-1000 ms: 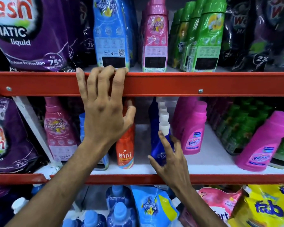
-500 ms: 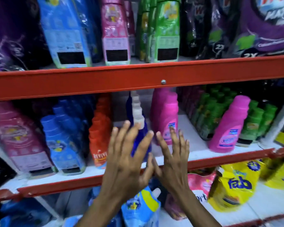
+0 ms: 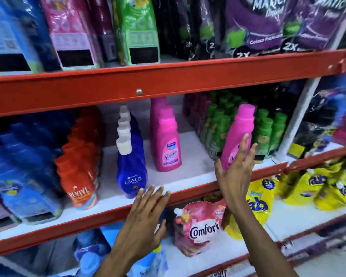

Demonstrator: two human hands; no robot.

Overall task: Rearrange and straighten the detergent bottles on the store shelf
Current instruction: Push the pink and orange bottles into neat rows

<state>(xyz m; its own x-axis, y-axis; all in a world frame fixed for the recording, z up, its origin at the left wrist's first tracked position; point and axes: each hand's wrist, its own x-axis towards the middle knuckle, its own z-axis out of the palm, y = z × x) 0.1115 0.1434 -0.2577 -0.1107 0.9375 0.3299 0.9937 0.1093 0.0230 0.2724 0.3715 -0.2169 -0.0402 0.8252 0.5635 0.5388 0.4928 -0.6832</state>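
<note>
The fingers (image 3: 246,144) of the right hand (image 3: 235,170) are spread apart and laid against the front of a leaning pink bottle (image 3: 239,134), right of centre in the frame; no closed hold is seen, and the thumb is kept clear on the left. The fingers of the left hand (image 3: 143,222) are likewise splayed, their tips resting at the red shelf edge (image 3: 188,193) in the lower middle, with nothing held. The pink bottle is tilted to the right, set apart from the upright pink bottles (image 3: 167,142) at centre and leaning toward the green bottles (image 3: 268,132). It is judged to be stiff, smooth plastic, probably full and fairly heavy, and slippery where glossy. The broad lower body, around the label, is judged the best place to be gripped; the narrow capped neck would give less control.
</note>
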